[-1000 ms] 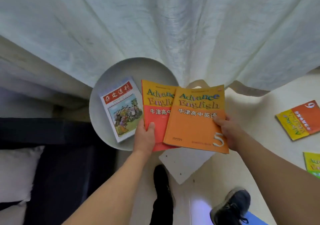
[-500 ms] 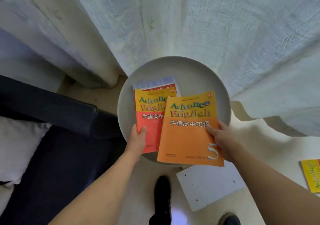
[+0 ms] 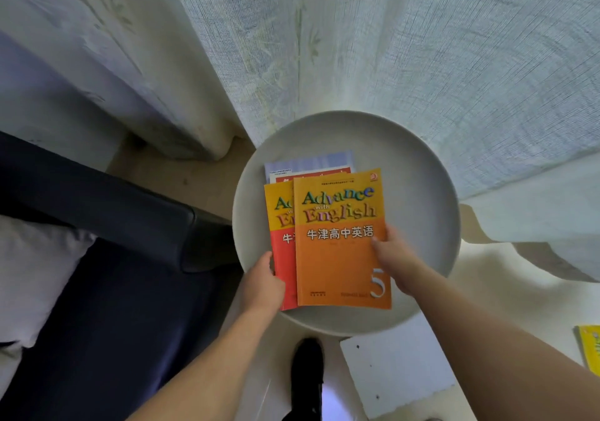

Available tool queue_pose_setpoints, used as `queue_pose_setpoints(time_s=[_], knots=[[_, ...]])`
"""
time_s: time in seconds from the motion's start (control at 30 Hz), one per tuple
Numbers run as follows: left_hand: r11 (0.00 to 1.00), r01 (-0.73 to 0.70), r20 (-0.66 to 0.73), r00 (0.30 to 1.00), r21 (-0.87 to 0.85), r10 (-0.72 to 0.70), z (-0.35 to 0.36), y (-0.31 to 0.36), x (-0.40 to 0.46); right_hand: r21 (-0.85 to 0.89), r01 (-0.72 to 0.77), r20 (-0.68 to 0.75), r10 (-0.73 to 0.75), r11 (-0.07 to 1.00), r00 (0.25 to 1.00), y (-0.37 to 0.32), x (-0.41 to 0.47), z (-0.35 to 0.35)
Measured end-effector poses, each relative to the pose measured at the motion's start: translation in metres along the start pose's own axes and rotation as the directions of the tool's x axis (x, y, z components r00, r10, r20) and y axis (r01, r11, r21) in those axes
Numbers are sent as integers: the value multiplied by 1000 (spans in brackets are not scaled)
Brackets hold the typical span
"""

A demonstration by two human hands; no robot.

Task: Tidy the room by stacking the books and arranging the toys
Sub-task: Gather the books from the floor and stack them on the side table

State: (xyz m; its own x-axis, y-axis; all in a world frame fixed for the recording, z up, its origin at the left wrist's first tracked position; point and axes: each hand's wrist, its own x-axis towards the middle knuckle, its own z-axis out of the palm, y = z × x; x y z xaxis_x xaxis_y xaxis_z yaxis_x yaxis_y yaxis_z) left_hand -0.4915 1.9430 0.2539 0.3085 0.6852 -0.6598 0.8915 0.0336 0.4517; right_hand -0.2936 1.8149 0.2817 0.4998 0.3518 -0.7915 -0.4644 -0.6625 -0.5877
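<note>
An orange "Advance with English" book numbered 5 point(image 3: 337, 258) lies on top of a red and yellow book of the same series point(image 3: 281, 258), over the round grey table point(image 3: 418, 225). A pale book with a red title strip point(image 3: 308, 164) peeks out beneath both at the far side. My left hand point(image 3: 263, 286) grips the red book's lower left edge. My right hand point(image 3: 394, 258) holds the orange book's right edge, thumb on its cover.
White curtains point(image 3: 389, 47) hang behind the table. A dark sofa with a pale cushion point(image 3: 35, 274) fills the left. On the floor lie a white board point(image 3: 396, 368) and a yellow book point(image 3: 591, 346) at the right edge. My dark shoe point(image 3: 306, 375) shows below the table.
Both books have moved over the table and onto the pale book. The orange book has slid left over the red one, covering most of it.
</note>
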Motion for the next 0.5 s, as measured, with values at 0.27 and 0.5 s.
queue_pose_setpoints(time_s=[0.27,0.5], knots=[[995,-35,203,978,-96,54,0,-12,16,-499,-105,-80,75,860,994,4,26,37],[906,-252,321,937,339,140,7,-10,0,-363,-118,-165,60,924,984,13,21,42]])
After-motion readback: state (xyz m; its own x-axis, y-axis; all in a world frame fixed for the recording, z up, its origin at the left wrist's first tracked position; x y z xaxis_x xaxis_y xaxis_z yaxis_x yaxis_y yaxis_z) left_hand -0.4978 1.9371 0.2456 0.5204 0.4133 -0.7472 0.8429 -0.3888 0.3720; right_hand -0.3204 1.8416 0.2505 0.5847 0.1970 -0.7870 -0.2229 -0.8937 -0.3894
